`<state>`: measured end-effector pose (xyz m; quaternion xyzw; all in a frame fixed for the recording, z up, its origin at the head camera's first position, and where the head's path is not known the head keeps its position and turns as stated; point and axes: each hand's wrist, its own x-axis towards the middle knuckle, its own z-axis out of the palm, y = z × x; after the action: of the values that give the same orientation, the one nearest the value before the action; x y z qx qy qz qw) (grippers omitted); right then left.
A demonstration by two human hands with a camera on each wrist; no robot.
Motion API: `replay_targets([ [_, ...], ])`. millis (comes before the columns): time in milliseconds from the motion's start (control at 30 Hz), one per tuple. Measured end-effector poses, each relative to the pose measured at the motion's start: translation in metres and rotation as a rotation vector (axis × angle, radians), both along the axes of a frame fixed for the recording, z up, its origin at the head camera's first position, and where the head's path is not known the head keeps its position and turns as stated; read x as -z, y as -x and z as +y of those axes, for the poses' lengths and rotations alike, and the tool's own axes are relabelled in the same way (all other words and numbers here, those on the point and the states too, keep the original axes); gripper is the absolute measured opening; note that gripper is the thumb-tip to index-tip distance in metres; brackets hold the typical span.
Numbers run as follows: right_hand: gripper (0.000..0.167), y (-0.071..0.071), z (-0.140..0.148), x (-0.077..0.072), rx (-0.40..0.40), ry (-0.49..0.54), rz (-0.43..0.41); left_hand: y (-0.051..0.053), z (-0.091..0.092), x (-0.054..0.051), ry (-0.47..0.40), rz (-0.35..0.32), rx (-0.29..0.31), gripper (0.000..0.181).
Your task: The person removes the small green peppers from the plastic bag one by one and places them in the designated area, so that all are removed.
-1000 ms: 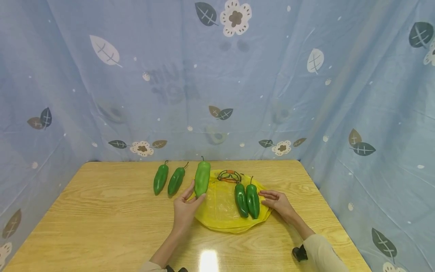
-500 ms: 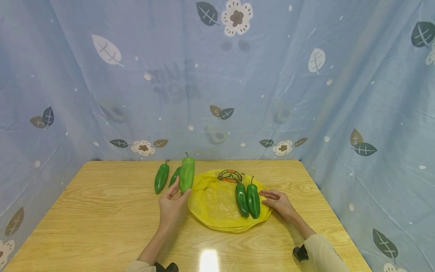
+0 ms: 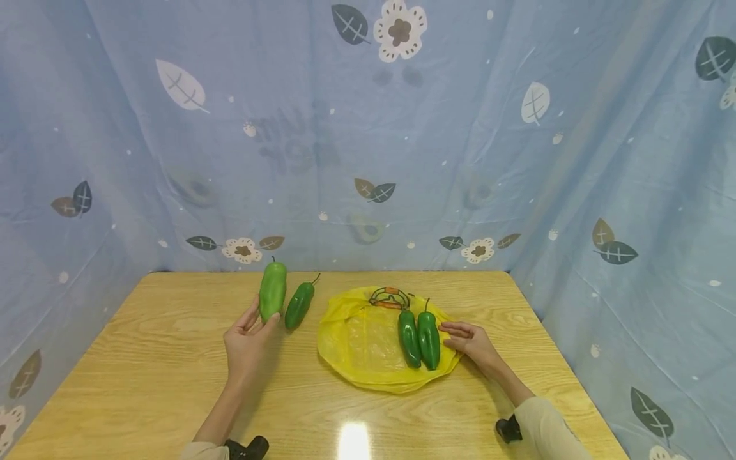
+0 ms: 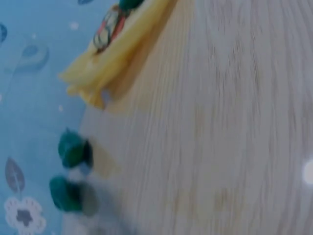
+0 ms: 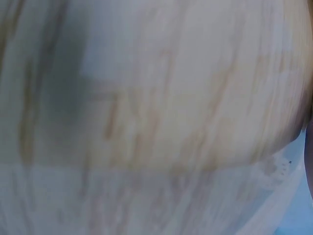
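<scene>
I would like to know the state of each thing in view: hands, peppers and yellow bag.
Left hand: pinching a light green pepper.
Light green pepper: held, roughly upright, stem up.
Dark pepper on the table: lying slanted, free of the hands.
Yellow bag: spread out, wrinkled.
Two dark peppers: lying side by side, in or on the bag, unclear which.
Right hand: at the bag's right edge; grip unclear.

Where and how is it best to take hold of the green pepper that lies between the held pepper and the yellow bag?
Pinch the green pepper across its thick middle, probably from the near right. Its long body lies roughly front to back, offering two sides to pinch; the thin stem at the far end looks a weak grip, and the held pepper crowds its left.
</scene>
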<state>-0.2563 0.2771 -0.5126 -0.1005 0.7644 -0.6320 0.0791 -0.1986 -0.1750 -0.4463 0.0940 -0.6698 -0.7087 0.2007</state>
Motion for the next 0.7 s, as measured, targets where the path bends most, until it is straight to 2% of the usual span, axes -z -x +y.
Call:
replay_targets([
  [167,0.047,0.001,-0.001,0.0,0.024,-0.019,-0.004,-0.003,-0.022,0.004,0.078,-0.045,-0.066,0.055],
  [367,0.046,0.002,0.0,0.0,0.042,-0.023,-0.009,-0.001,-0.036,0.009,0.036,-0.011,-0.114,0.056],
  [567,0.047,0.002,0.0,0.001,0.012,-0.008,-0.002,0.004,-0.048,0.014,0.008,-0.013,-0.154,0.056],
  [700,0.047,0.001,0.0,0.0,0.008,0.006,-0.012,0.008,-0.059,0.017,0.039,-0.015,-0.153,0.057],
])
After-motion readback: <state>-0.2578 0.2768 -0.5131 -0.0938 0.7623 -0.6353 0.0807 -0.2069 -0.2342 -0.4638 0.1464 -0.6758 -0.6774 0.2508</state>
